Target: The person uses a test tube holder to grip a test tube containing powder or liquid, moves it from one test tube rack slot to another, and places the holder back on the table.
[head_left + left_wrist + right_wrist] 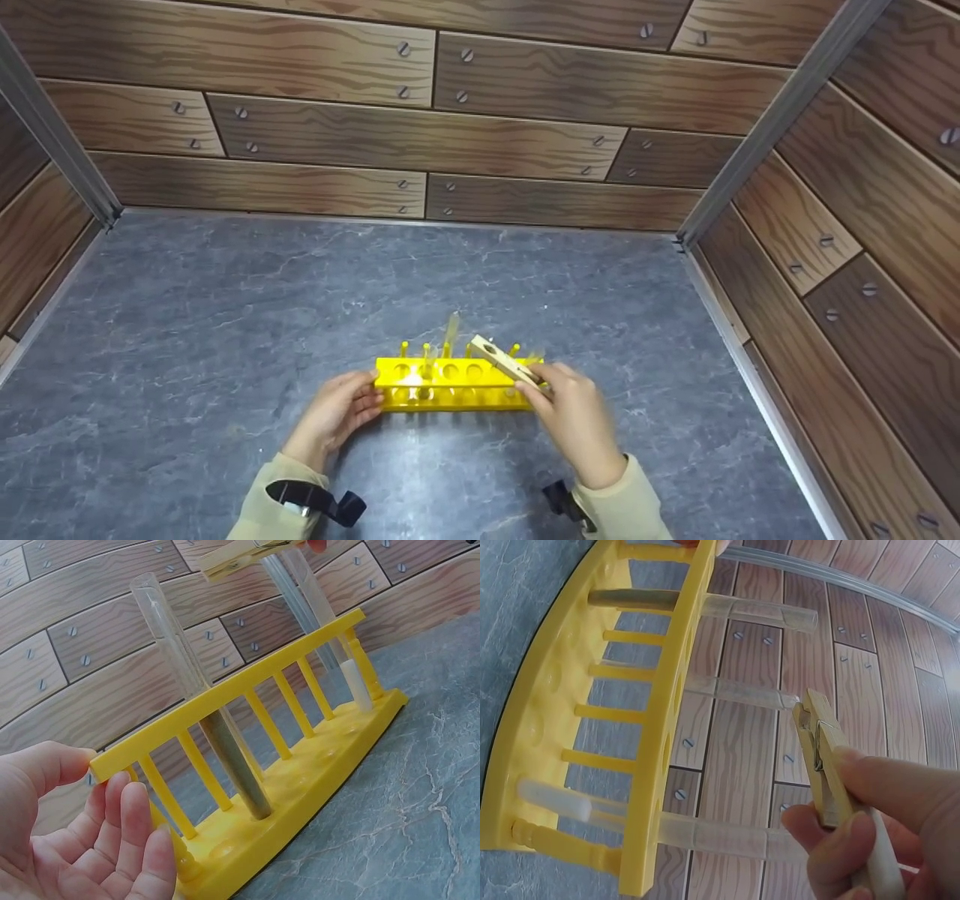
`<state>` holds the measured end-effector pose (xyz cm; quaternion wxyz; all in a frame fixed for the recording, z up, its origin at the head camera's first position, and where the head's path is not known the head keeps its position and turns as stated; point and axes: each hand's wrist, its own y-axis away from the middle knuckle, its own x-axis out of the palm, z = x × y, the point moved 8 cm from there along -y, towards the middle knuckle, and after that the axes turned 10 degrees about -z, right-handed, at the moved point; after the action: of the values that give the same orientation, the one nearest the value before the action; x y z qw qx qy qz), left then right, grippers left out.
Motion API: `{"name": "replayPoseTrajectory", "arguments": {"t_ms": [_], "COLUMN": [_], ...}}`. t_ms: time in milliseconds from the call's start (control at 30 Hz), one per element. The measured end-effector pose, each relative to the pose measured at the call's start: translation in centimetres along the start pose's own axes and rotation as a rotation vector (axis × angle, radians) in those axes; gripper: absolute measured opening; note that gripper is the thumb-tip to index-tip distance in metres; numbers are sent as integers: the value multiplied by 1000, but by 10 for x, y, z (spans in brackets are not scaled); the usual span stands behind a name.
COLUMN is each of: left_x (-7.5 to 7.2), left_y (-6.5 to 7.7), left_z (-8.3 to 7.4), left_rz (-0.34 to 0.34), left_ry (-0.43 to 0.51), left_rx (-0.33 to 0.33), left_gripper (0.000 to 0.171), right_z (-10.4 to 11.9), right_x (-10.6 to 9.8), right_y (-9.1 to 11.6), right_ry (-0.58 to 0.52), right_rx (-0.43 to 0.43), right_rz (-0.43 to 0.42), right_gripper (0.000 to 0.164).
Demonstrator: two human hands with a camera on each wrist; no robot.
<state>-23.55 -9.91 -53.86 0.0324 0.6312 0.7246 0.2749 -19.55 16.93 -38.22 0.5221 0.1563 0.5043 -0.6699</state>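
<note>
A yellow test tube rack (459,373) stands on the dark marbled surface. My left hand (82,825) pinches the left end of its top bar between thumb and index finger, the other fingers loosely curled below. In my right hand (885,825) is a wooden test tube clamp (821,754) with a wire spring, its tip pointing up and left over the rack's right half. One test tube with grey-brown contents (232,765) stands toward the left. Near the right end is a tube with white contents (356,686). A clear tube (739,691) rises between them, its mouth overlapping the clamp's tip in the right wrist view.
Wood-patterned panels (420,135) wall the back and sides, with metal strips (772,127) at the corners. The marbled surface (300,285) stretches around the rack. Black straps (307,499) are on both sleeves.
</note>
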Motion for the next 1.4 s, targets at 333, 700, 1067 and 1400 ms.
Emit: {"name": "replayPoseTrajectory", "arguments": {"t_ms": [333,700,1067,1400], "left_x": [-1,-4,0,1], "left_y": [-1,0,0,-1], "left_z": [2,1,-1,-2], "left_rz": [-8,-17,-8,-11], "left_ry": [4,2,-1,5], "left_rx": [-3,-1,6,9], "left_gripper": [22,27,28,20], "right_z": [0,5,8,11], "right_x": [8,9,8,10], "right_y": [1,0,-2,-2], "right_ry": [-12,0,18,-9], "right_rx": [36,18,15,9], "right_rz": [52,43,40,48], "right_gripper": [26,23,23,24]}}
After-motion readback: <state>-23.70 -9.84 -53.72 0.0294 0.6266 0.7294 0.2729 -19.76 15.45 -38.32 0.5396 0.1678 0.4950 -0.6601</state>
